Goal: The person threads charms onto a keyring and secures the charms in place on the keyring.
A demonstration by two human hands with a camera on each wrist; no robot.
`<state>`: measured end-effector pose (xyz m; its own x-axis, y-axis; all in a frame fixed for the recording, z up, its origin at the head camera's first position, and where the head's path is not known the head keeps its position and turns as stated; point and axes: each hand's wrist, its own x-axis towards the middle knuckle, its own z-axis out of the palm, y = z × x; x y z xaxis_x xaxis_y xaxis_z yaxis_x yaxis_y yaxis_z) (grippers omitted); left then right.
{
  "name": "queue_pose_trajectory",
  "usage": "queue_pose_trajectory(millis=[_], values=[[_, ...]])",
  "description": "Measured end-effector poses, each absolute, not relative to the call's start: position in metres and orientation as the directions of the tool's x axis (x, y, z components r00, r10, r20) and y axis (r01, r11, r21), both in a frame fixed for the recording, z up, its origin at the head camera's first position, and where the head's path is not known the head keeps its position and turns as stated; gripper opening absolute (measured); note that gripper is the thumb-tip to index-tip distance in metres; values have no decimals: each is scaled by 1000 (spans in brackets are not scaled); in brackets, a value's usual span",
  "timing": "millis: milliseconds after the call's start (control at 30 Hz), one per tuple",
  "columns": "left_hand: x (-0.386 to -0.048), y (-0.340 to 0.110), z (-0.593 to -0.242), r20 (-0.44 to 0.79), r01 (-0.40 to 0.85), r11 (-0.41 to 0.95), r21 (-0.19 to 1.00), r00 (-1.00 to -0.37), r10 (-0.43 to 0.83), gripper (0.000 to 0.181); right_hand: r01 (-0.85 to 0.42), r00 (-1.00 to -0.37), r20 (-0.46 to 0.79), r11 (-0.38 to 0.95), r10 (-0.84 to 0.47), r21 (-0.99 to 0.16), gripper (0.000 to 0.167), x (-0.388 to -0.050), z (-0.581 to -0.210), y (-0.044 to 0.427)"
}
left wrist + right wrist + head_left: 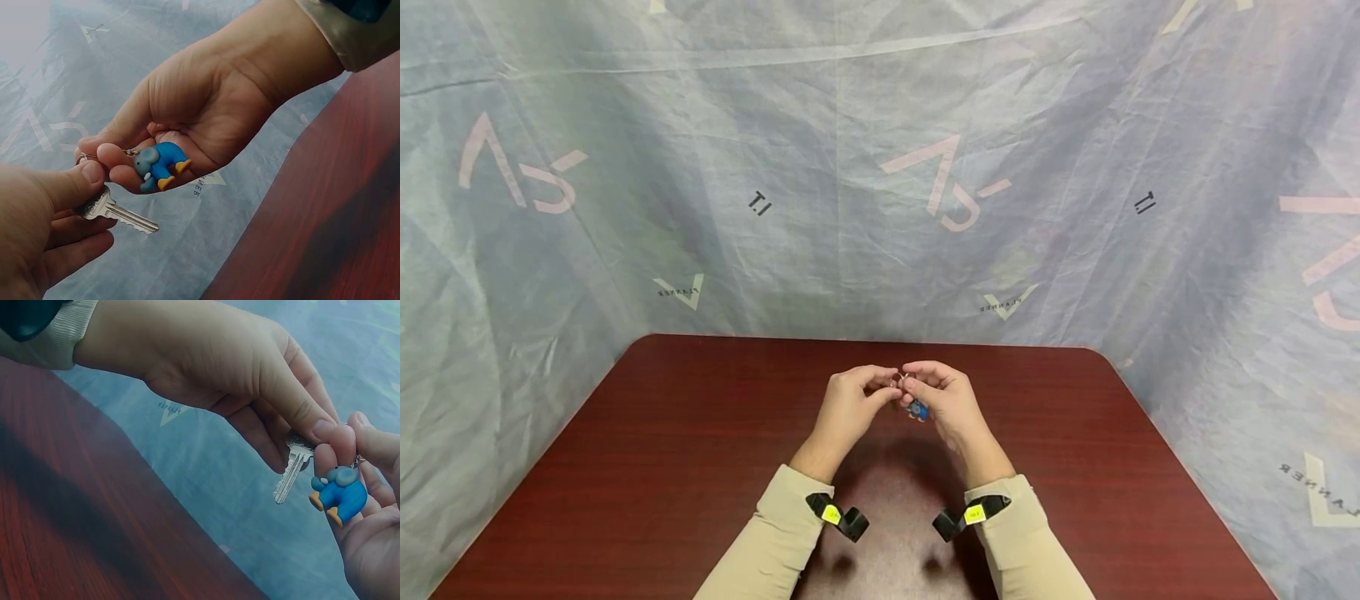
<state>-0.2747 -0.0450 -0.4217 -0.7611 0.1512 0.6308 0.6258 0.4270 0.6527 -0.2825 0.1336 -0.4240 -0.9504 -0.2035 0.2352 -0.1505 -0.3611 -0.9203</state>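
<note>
My left hand (848, 404) pinches a silver key (105, 206) by its head between thumb and fingers. The key's toothed blade points away from the fingertips. Opposite it, my right hand (953, 408) pinches a thin metal key ring (86, 157), mostly hidden by the fingertips of both hands. From a small chain by the right fingers hangs a blue and grey elephant keychain (342, 492) with yellow feet, lying against those fingers. The fingertips of the two hands meet above the table. Whether the key is threaded on the ring, I cannot tell.
Below the hands lies a dark red wooden table (662, 467) with rounded far corners. A grey printed cloth (820, 275) hangs behind and on both sides of it. Each beige sleeve (775, 533) carries a black wrist camera (853, 523).
</note>
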Motion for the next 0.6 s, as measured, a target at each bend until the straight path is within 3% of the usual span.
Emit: queue_pose_trajectory(millis=[600], values=[[-270, -46, -416, 715, 689, 489, 534, -677, 173, 22, -85, -961, 185, -419, -204, -904, 19, -280, -422, 129]])
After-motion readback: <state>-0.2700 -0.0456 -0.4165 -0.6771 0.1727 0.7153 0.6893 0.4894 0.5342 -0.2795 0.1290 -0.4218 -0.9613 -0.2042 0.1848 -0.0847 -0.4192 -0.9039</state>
